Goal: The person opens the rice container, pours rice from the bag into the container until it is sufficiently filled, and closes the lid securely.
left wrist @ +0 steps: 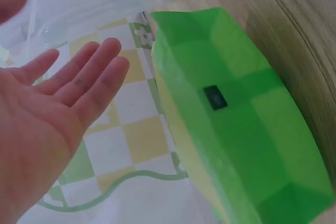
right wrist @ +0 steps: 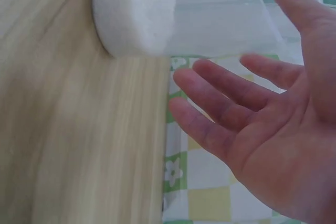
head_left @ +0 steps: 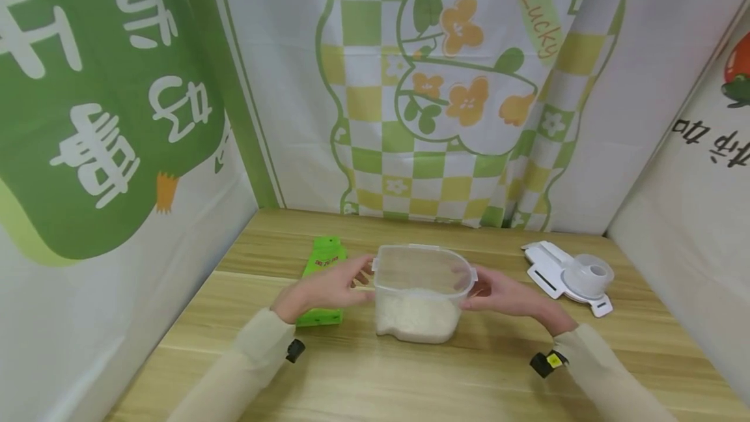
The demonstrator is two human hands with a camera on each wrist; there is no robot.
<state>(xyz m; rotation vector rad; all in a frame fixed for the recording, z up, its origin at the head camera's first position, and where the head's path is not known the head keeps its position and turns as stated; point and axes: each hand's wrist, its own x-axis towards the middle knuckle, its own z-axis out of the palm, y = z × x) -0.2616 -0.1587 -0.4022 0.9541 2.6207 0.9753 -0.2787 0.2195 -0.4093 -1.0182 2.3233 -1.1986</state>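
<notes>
Tub (head_left: 422, 292) stood lidless on the table (head_left: 375, 383), white grains (head_left: 418, 321) in its lower half, between left hand (head_left: 328, 286) and right hand (head_left: 506, 292). We saw fingers (right wrist: 216, 97) loosely extended, gripping nothing, contact uncertain. Uneven lifting, we judged, could tip it and spill grains.

Wooden tabletop (head_left: 375, 383), checked floral curtain (head_left: 397, 158), green-printed left hanging (head_left: 41, 142), red print (head_left: 741, 60) cropped at right, perhaps a tomato
</notes>
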